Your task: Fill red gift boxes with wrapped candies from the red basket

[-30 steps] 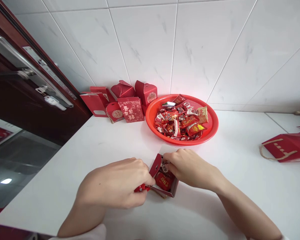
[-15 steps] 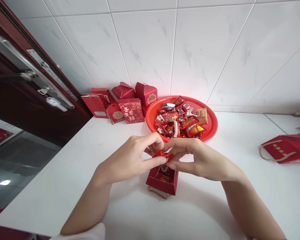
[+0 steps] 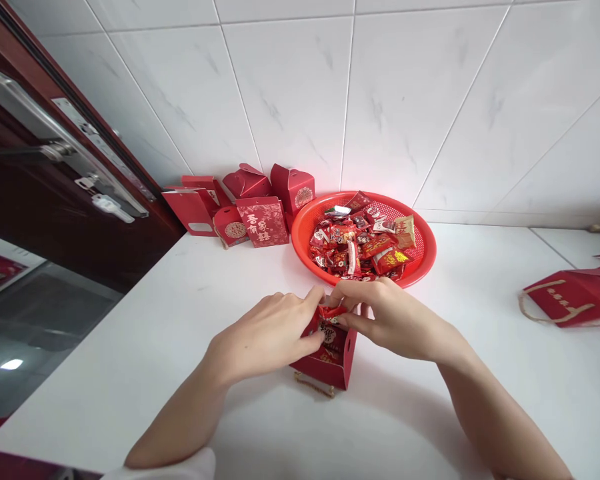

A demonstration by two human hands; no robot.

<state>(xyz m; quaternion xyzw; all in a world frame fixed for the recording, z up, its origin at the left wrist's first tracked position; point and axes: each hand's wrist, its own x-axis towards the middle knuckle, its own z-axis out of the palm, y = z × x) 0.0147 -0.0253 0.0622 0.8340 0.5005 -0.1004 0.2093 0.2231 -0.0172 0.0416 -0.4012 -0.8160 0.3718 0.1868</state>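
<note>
A small red paper gift box (image 3: 323, 372) lies open-topped on the white table, with red-wrapped candies (image 3: 333, 335) inside. My left hand (image 3: 275, 330) closes round the left side of the box, its thumb over the near part of the wall and its fingers at the far end. Between the thumb and fingers of my right hand (image 3: 390, 320) is a red-wrapped candy (image 3: 331, 312), at the far end of the box opening. The fingertips partly hide that candy. A twisted cord handle (image 3: 315, 385) rests on the table at the box's near side.
Just beyond my hands stands a red plastic basket (image 3: 427, 257) heaped with wrapped candies. Several red boxes and envelopes (image 3: 265, 223) are against the tiled wall, left of the basket. Another red box (image 3: 575, 297) with a cord lies far right. A dark door (image 3: 55, 180) borders the left.
My left hand has let go of the candy and moved onto the box's left side. The candy sits lower in the box, with my right hand still at it.
</note>
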